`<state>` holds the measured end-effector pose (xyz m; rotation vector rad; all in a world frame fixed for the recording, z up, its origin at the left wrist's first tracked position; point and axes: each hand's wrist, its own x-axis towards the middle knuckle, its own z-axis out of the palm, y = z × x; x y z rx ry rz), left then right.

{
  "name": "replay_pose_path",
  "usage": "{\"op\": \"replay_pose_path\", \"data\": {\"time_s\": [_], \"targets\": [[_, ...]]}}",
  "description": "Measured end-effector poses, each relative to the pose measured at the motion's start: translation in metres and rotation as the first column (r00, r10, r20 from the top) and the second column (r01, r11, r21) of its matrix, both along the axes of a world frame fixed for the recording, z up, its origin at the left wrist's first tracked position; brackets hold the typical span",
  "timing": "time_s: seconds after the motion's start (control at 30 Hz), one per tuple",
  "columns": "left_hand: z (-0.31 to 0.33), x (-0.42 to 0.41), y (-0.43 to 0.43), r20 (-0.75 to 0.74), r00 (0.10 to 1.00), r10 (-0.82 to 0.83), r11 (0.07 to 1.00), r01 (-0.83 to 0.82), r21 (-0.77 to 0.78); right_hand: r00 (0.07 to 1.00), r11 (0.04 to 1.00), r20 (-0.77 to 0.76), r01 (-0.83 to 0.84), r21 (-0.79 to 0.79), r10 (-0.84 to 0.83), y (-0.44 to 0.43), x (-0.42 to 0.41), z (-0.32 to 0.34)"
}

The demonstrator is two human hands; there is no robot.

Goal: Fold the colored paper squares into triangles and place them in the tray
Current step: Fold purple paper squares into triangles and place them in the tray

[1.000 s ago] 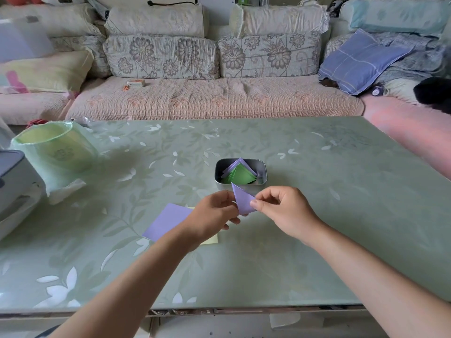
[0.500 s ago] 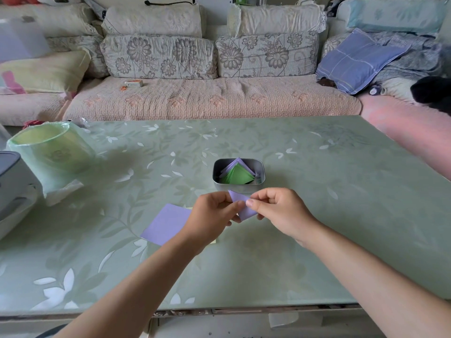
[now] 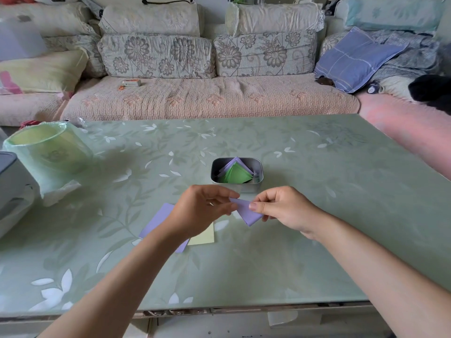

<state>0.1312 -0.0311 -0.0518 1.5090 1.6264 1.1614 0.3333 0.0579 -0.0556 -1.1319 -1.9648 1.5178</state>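
A folded purple paper (image 3: 246, 212) hangs just above the table between my hands. My right hand (image 3: 284, 209) pinches its right side between thumb and fingers. My left hand (image 3: 202, 209) has its fingertips at the paper's upper left corner. Behind them stands a small metal tray (image 3: 259, 167) holding folded green and purple triangles (image 3: 235, 175). Under my left wrist lie a flat purple square (image 3: 158, 220) and a yellow square (image 3: 203, 236), both partly hidden.
A green bin lined with a plastic bag (image 3: 48, 148) stands at the table's left. A grey-white device (image 3: 12, 184) sits at the far left edge. A sofa with cushions (image 3: 207, 98) runs behind the green glass table (image 3: 317, 191).
The purple paper has come down from upright to a lower, flatter tilt. Both hands dropped slightly with it and my right hand shifted a little to the right.
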Motion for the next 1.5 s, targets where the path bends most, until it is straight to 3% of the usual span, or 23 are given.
{"op": "replay_pose_path", "data": {"time_s": [0.37,0.67,0.77,0.93,1.03,1.17,1.3,1.5], "targets": [[-0.013,0.006,-0.002,-0.125,0.990,0.064,0.994,-0.074,-0.082,0.984,0.996,0.172,-0.056,0.066,0.043,0.003,0.001,-0.007],[-0.029,0.016,0.001,-0.373,0.926,0.057,0.976,-0.130,-0.173,0.863,0.917,0.504,-0.171,0.361,-0.037,-0.003,-0.009,-0.015],[-0.030,0.017,0.001,-0.439,0.897,0.056,0.971,-0.151,-0.185,0.836,0.852,0.544,-0.235,0.468,-0.068,-0.005,-0.014,-0.017],[-0.033,0.018,0.003,-0.501,0.863,0.056,0.971,-0.164,-0.175,0.832,0.818,0.550,-0.261,0.512,-0.078,-0.004,-0.014,-0.022],[-0.035,0.016,0.003,-0.589,0.808,0.026,0.995,-0.074,-0.059,0.842,0.816,0.533,-0.249,0.521,-0.083,-0.004,-0.012,-0.024],[-0.042,0.015,0.006,-0.613,0.786,-0.079,0.978,0.181,0.107,0.872,0.829,0.480,-0.200,0.522,-0.092,-0.005,-0.012,-0.024],[-0.045,0.023,0.001,-0.625,0.761,-0.173,0.943,0.312,0.119,0.882,0.832,0.464,-0.194,0.520,-0.085,-0.004,-0.012,-0.027],[-0.044,0.017,-0.003,-0.687,0.697,-0.205,0.928,0.361,0.089,0.878,0.863,0.478,-0.227,0.452,-0.020,0.001,-0.003,-0.024]]}}
